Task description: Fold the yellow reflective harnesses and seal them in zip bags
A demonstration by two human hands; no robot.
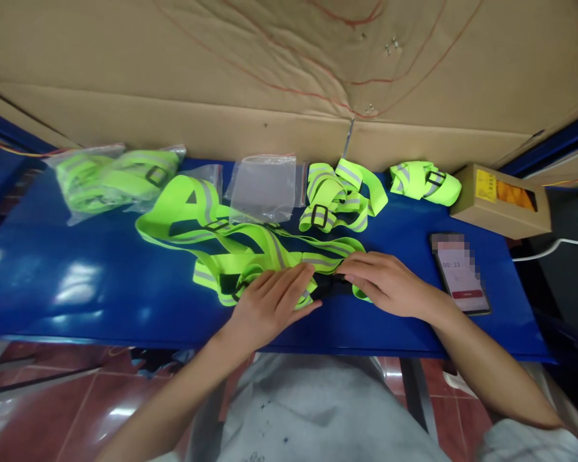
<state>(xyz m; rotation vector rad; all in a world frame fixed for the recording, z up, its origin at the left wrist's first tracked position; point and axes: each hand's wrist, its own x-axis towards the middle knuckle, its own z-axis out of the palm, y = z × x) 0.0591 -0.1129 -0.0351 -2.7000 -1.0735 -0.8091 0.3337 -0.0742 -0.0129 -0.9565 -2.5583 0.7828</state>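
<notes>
A loose neon-yellow reflective strap harness [270, 247] with grey stripes and black buckles is spread over the blue table in front of me. My left hand [272, 298] lies over its near part, fingers stretched out and pressing on the strap. My right hand [383, 282] pinches the harness's right end between thumb and fingers, beside a dark piece that I cannot make out. Behind it rests a bundled reflective strap [337, 196] with a black buckle. A clear zip bag [264, 186] lies flat to the left of that bundle.
Bagged reflective straps [118, 176] lie at the back left. A rolled strap [424, 181] sits beside a small cardboard box [505, 202] at the back right. A phone [461, 273] lies right of my hand on the blue table [101, 276]. Brown cardboard [173, 109] stands behind.
</notes>
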